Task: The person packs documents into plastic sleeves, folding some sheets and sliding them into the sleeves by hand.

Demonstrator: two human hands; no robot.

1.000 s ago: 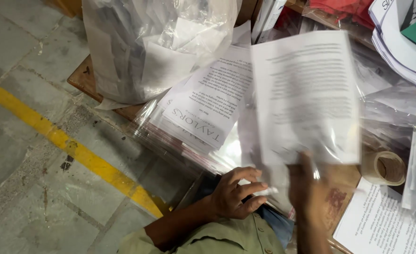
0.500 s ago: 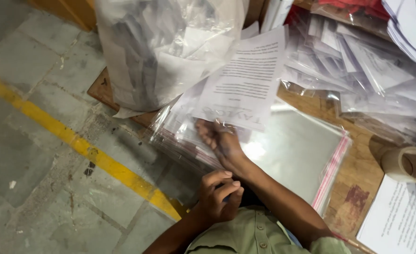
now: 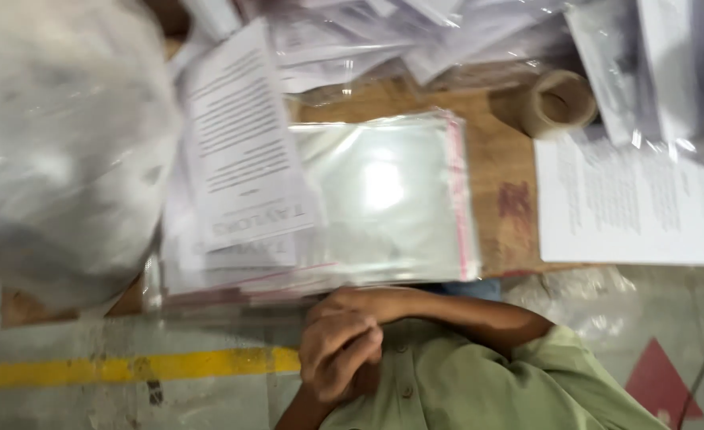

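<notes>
Wooden board [image 3: 503,151] ahead; left hand [image 3: 337,354] fingers curled shut, empty; right hand hidden.

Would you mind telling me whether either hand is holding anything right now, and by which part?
It cannot be told: both hands are clasped together against the green shirt, and whatever they might enclose is hidden. They lie just below the stack of clear bags.

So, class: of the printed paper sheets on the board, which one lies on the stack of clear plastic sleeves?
The printed sheet at the left, overlapping the clear sleeves; the sheet by the tape roll lies apart, right.
</notes>
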